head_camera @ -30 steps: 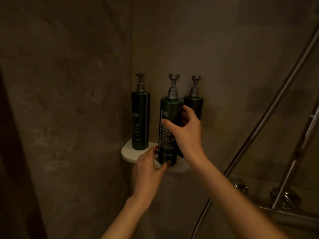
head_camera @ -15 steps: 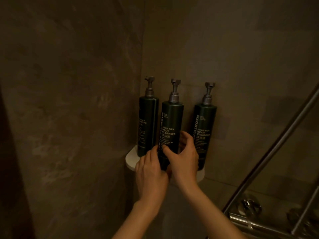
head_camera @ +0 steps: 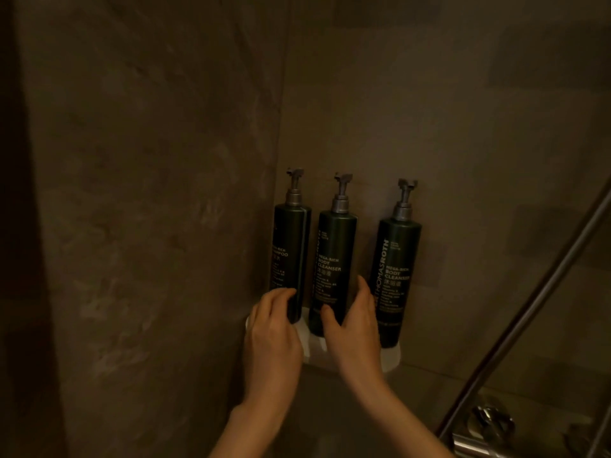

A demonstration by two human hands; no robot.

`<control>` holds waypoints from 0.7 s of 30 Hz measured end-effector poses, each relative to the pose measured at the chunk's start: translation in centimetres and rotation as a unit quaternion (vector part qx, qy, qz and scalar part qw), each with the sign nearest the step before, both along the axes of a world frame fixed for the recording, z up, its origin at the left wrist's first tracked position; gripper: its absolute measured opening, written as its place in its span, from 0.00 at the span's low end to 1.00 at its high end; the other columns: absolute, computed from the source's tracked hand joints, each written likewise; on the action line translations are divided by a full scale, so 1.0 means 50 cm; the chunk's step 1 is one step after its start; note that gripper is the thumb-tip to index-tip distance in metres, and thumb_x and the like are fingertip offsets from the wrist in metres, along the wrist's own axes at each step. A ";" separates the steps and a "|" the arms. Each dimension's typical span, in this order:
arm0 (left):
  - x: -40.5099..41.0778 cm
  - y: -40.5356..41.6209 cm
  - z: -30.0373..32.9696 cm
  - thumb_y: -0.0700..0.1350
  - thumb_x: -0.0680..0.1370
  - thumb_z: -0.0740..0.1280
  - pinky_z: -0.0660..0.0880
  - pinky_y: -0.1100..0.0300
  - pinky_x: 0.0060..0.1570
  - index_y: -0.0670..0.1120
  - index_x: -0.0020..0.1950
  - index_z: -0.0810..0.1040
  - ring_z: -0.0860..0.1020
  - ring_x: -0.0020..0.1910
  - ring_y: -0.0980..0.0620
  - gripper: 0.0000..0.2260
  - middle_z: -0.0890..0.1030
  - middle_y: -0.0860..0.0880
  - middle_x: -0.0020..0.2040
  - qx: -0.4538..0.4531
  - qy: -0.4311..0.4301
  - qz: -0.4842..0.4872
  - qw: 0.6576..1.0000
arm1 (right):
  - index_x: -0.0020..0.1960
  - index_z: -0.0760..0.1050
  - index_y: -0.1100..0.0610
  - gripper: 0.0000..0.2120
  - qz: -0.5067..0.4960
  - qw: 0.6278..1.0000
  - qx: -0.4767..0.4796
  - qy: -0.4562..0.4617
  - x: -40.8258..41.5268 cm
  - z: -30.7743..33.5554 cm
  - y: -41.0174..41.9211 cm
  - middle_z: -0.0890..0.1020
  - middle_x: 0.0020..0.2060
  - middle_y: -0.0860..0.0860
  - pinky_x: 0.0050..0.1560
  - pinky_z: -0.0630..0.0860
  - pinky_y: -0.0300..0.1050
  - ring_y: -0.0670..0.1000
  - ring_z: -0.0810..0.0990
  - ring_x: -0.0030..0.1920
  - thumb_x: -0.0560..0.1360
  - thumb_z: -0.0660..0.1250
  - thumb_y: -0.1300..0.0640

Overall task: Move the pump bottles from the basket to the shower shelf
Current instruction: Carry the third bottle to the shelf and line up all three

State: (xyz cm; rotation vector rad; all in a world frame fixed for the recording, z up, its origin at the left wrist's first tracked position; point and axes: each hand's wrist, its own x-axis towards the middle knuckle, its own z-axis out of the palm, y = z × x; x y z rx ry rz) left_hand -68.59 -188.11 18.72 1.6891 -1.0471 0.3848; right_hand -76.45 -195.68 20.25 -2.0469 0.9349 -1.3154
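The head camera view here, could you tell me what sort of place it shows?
Most likely a shower stall in a bathroom. Three dark pump bottles stand on a white corner shelf between stone-look walls, two labelled body cleanser, and a metal shower hose runs down to chrome fittings at lower right.

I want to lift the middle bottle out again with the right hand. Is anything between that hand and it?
Nothing visible does. The right hand is cupped open right at the middle bottle, thumb in front of it. The right bottle stands close behind the fingers on the shelf.
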 end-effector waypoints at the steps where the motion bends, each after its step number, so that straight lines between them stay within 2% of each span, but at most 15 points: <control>1: 0.008 0.004 0.001 0.35 0.76 0.61 0.63 0.63 0.65 0.48 0.68 0.69 0.68 0.65 0.54 0.21 0.70 0.51 0.67 -0.010 0.000 -0.001 1.000 | 0.76 0.50 0.55 0.36 0.004 1.000 -0.003 0.008 -0.003 -0.003 0.000 0.62 0.73 0.51 0.69 0.62 0.45 0.50 0.63 0.72 0.75 0.66 0.55; 5: 0.035 -0.018 0.006 0.38 0.76 0.63 0.62 0.62 0.64 0.48 0.73 0.61 0.68 0.66 0.54 0.26 0.66 0.50 0.70 -0.019 0.031 -0.045 0.998 | 0.76 0.50 0.56 0.37 -0.013 1.000 -0.016 0.000 0.011 -0.006 0.000 0.64 0.72 0.53 0.71 0.64 0.50 0.51 0.64 0.71 0.75 0.67 0.54; 8: 0.052 -0.054 0.015 0.42 0.75 0.67 0.68 0.55 0.65 0.49 0.75 0.58 0.68 0.66 0.52 0.31 0.66 0.49 0.70 -0.019 0.087 -0.070 0.994 | 0.76 0.48 0.56 0.39 -0.030 0.999 -0.033 0.001 0.034 -0.003 0.005 0.63 0.72 0.54 0.69 0.67 0.53 0.53 0.65 0.71 0.75 0.67 0.51; 12: 0.071 -0.089 0.026 0.46 0.71 0.71 0.74 0.50 0.58 0.49 0.72 0.62 0.73 0.61 0.50 0.31 0.72 0.48 0.65 -0.053 0.156 -0.062 0.984 | 0.77 0.44 0.56 0.45 -0.078 0.996 -0.047 -0.025 0.057 0.000 0.006 0.61 0.73 0.55 0.67 0.66 0.49 0.54 0.64 0.71 0.72 0.69 0.47; 16: 0.080 -0.105 0.015 0.45 0.69 0.73 0.74 0.57 0.53 0.49 0.69 0.66 0.75 0.58 0.53 0.30 0.74 0.50 0.62 -0.078 0.174 -0.070 0.979 | 0.77 0.45 0.54 0.44 -0.103 0.992 -0.046 -0.057 0.069 -0.001 -0.001 0.62 0.72 0.55 0.66 0.69 0.51 0.54 0.65 0.71 0.72 0.70 0.49; 21: 0.090 -0.106 -0.002 0.47 0.69 0.74 0.75 0.56 0.56 0.52 0.69 0.67 0.75 0.59 0.56 0.30 0.76 0.53 0.60 -0.091 0.180 -0.118 0.972 | 0.76 0.50 0.53 0.39 -0.072 0.994 -0.024 -0.080 0.073 -0.014 -0.019 0.65 0.70 0.53 0.67 0.69 0.52 0.52 0.67 0.69 0.73 0.69 0.52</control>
